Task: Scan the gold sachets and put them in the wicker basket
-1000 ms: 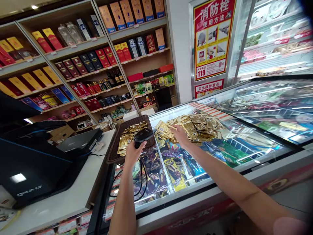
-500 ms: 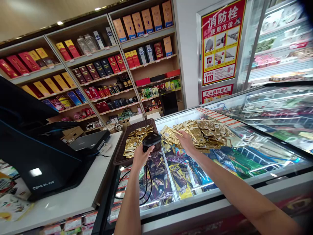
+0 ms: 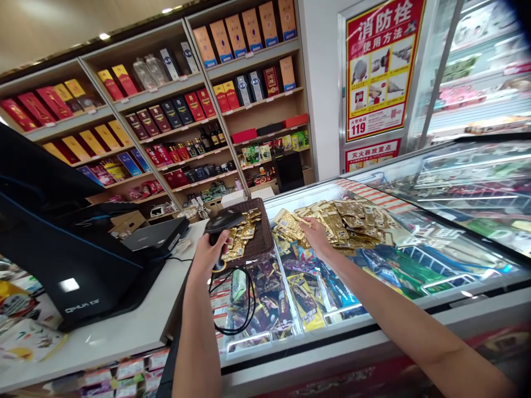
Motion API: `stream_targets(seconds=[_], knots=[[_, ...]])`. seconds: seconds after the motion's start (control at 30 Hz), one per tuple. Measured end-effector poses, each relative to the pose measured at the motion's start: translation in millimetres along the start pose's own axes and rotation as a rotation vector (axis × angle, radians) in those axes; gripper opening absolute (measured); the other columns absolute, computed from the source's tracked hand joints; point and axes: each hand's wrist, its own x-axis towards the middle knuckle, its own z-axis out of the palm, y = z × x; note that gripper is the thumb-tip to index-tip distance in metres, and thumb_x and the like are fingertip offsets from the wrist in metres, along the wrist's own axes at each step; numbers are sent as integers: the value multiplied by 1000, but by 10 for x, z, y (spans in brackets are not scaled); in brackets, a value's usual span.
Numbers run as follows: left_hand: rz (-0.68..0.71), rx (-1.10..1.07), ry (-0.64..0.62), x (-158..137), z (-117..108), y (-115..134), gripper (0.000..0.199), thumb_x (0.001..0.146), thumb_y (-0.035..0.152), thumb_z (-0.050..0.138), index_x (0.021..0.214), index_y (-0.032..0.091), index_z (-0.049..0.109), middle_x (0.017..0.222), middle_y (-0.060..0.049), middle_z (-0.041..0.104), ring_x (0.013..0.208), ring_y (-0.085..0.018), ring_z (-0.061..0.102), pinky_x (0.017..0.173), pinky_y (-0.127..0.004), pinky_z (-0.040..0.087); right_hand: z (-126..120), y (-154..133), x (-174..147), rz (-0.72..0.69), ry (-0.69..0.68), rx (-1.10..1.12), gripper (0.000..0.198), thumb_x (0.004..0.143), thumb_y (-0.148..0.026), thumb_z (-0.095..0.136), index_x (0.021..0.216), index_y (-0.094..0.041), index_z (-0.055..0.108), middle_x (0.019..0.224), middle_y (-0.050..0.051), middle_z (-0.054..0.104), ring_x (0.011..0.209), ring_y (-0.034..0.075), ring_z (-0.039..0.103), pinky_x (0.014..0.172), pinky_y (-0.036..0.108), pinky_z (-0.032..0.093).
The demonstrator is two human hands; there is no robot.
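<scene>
My left hand is wrapped around the handle of a black barcode scanner, which is over the left side of a brown woven basket. Gold foil packets lie in the basket, partly covered by the scanner. The scanner's black cable hangs in loops below my wrist. My right hand is closed on the edge of a gold packet at the left end of a spread pile of similar packets on the freezer's glass top.
Under the glass of the chest freezer lie wrapped ice creams. To the left, a white counter carries a black checkout terminal. Shelves of boxed goods stand behind, beside a red wall sign.
My left hand has moved left with the scanner, from the basket's right edge to its left side, and more packets in the basket show. My right hand stays at the pile.
</scene>
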Motion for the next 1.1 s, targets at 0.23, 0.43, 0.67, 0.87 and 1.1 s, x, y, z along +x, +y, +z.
stream_targets(seconds=[0.23,0.43,0.67,0.87,1.1], knots=[[-30,56,-180,147,527,-55,48,70,62,68,75,15,60,68,-5,65,49,-10,51,46,-22,37,-257,138,352,-79,275,-376,46,85,-34,45,123,-10,55,99,15,65,87,28,60,77,38,44],[-48,57,-182,323,481,-85,50,68,64,69,78,15,59,69,-4,65,51,-12,53,48,-23,40,-548,350,628,-131,304,-680,47,82,-16,41,128,-12,51,125,20,54,119,34,46,94,46,38],[-169,79,5,375,122,-155,56,59,66,73,77,15,60,64,-4,64,49,-12,51,47,-24,39,-521,326,489,-233,298,-827,33,83,-17,46,114,-16,58,126,20,50,120,38,36,95,52,32],[-233,109,25,373,-163,-235,56,58,65,74,80,15,62,66,-5,66,50,-14,53,49,-26,42,194,-47,393,-487,4,-748,26,88,-20,48,110,-16,61,117,14,56,110,28,48,99,43,36],[-166,8,89,409,-272,-317,55,59,66,73,79,16,62,67,-3,65,50,-13,53,49,-25,41,1638,-305,441,-669,-690,-781,30,75,5,51,93,-15,65,102,12,66,95,23,59,84,33,45]])
